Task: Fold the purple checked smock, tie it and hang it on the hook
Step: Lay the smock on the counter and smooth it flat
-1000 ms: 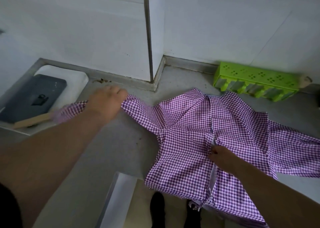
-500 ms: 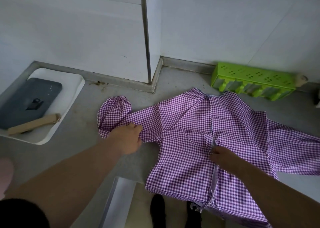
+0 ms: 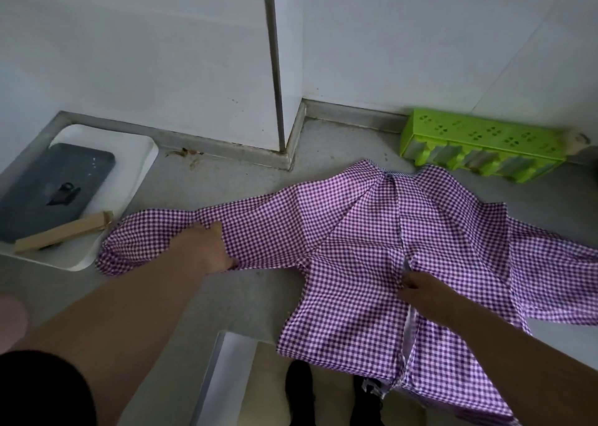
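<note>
The purple checked smock (image 3: 356,247) lies spread on a grey counter, its lower hem hanging over the front edge. Its left sleeve (image 3: 145,241) stretches out to the left, the cuff end touching the white tray. My left hand (image 3: 204,251) grips that sleeve partway along it. My right hand (image 3: 417,289) presses down on the smock's middle opening, fingers pinching the fabric edge. The right sleeve runs off to the right side of the frame. No hook is in view.
A white tray (image 3: 136,179) at the left holds a dark grey slab (image 3: 48,189) and a wooden stick (image 3: 64,231). A green perforated rack (image 3: 482,147) stands against the back wall. A wall corner juts out at centre back. My shoes show below the counter edge.
My left hand first drew the sleeve in toward the body, bunching the cuff, then pulled it back out leftward so it lies longer and flatter. My right hand stayed put.
</note>
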